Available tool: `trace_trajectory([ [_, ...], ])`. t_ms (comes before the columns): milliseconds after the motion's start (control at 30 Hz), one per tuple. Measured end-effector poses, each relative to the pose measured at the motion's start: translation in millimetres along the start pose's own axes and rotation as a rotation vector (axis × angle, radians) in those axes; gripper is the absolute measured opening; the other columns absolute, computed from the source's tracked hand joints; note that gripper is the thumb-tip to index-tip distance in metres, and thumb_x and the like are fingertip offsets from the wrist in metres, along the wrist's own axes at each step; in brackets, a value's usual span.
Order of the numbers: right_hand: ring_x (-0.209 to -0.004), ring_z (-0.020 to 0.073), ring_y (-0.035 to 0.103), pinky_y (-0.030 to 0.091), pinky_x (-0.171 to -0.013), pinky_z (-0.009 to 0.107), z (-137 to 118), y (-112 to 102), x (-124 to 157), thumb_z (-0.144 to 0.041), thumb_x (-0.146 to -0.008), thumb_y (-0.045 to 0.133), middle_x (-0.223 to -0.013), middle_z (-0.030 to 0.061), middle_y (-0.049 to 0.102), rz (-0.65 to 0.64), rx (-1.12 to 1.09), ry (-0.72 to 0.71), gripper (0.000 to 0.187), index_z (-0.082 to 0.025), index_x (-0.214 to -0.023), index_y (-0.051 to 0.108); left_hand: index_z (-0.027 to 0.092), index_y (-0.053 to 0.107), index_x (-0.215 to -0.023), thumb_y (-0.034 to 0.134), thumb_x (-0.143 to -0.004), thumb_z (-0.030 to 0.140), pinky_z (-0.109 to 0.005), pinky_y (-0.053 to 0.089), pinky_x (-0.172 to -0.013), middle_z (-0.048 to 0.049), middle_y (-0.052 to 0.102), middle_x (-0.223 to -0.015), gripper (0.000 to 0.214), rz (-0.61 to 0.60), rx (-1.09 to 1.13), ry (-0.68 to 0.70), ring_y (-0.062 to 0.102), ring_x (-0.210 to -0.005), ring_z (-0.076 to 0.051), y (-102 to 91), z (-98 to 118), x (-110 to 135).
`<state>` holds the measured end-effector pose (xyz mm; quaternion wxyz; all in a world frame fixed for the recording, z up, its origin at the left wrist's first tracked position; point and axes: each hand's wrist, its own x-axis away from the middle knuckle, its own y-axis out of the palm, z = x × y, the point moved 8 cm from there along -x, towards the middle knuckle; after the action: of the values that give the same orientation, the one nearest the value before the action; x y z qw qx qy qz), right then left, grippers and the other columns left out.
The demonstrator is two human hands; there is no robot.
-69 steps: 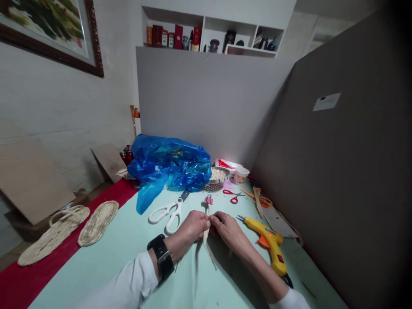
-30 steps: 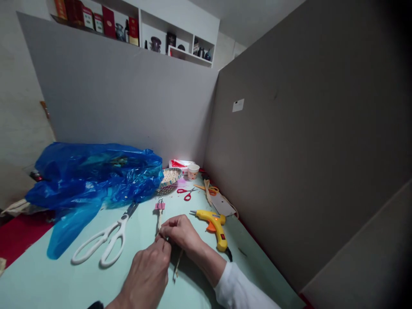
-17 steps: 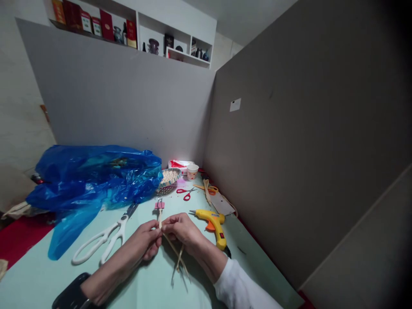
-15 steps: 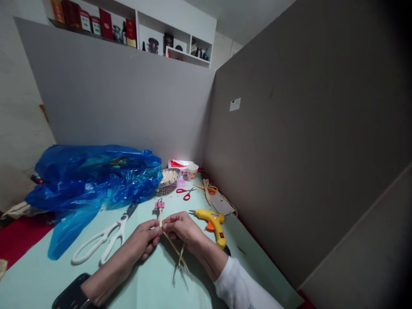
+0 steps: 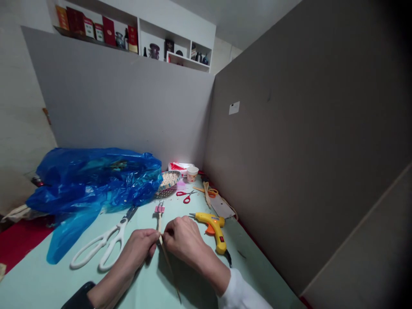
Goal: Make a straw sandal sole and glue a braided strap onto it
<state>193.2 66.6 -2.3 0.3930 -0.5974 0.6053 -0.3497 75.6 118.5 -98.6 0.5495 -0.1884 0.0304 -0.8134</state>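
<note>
A pale, straw-coloured braided strip (image 5: 159,222) runs toward me from a pink binder clip (image 5: 159,209) on the table. My left hand (image 5: 143,245) pinches the strip from the left, thumb and forefinger closed on it. From the right, my right hand (image 5: 182,238) closes its fingertips on the strands at the same spot; its other fingers are partly hidden. A loose strand (image 5: 170,272) trails below the hands toward the table's near side. To the right of my right hand lies a yellow glue gun (image 5: 210,221), its nozzle pointing left.
White-handled scissors (image 5: 111,244) lie left of my left hand. A blue plastic bag (image 5: 96,180) fills the back left. Farther back are a woven basket (image 5: 170,178), a paper cup (image 5: 192,174), red scissors (image 5: 186,197) and orange scissors (image 5: 210,192). A grey partition (image 5: 273,150) borders the right.
Both hands have moved slightly nearer to me along the strip. Several strands that spread out below my right hand now show as one long strand hanging straighter. The view has tilted slightly upward.
</note>
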Motion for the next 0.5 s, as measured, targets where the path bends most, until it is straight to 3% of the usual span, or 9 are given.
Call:
trace_trajectory([
  [100, -0.083, 0.0333, 0.073, 0.044, -0.066, 0.037, -13.7, 2.8, 7.0, -0.022, -0.085, 0.058, -0.085, 0.0211, 0.076, 0.021, 0.136, -0.058, 0.023, -0.011, -0.085, 0.078, 0.015, 0.066, -0.096, 0.06, -0.095, 0.04, -0.025, 0.051, -0.051, 0.0015, 0.066, -0.08, 0.026, 0.009, 0.002, -0.007, 0.06, -0.058, -0.011, 0.0, -2.2, -1.0],
  [233, -0.083, 0.0332, 0.072, 0.044, -0.066, 0.039, -34.6, 18.4, 16.8, -0.018, -0.084, 0.057, -0.092, 0.0175, 0.076, 0.008, 0.259, -0.217, 0.022, -0.012, -0.097, 0.074, 0.015, 0.065, -0.1, 0.061, -0.095, 0.038, -0.026, 0.053, -0.054, 0.0002, 0.067, -0.085, 0.024, -0.009, 0.029, -0.018, 0.062, -0.061, -0.011, 0.6, -6.1, -2.3],
  [367, -0.083, 0.0336, 0.068, 0.043, -0.063, 0.04, -47.3, 38.9, 24.1, -0.013, -0.084, 0.058, -0.096, 0.0183, 0.073, -0.009, 0.343, -0.351, 0.029, -0.006, -0.11, 0.068, 0.015, 0.066, -0.101, 0.062, -0.095, 0.037, -0.027, 0.055, -0.057, -0.0006, 0.068, -0.088, 0.023, -0.039, 0.086, -0.016, 0.064, -0.065, -0.012, 0.1, -8.8, -5.0],
  [500, -0.087, 0.0309, 0.067, 0.038, -0.057, 0.037, -54.7, 47.2, 28.9, -0.009, -0.081, 0.063, -0.097, 0.0175, 0.073, -0.044, 0.329, -0.465, 0.024, -0.007, -0.103, 0.071, 0.015, 0.065, -0.097, 0.06, -0.096, 0.039, -0.024, 0.052, -0.051, 0.0014, 0.066, -0.08, 0.025, -0.078, 0.129, -0.007, 0.06, -0.058, -0.01, -0.9, -9.7, -6.3],
])
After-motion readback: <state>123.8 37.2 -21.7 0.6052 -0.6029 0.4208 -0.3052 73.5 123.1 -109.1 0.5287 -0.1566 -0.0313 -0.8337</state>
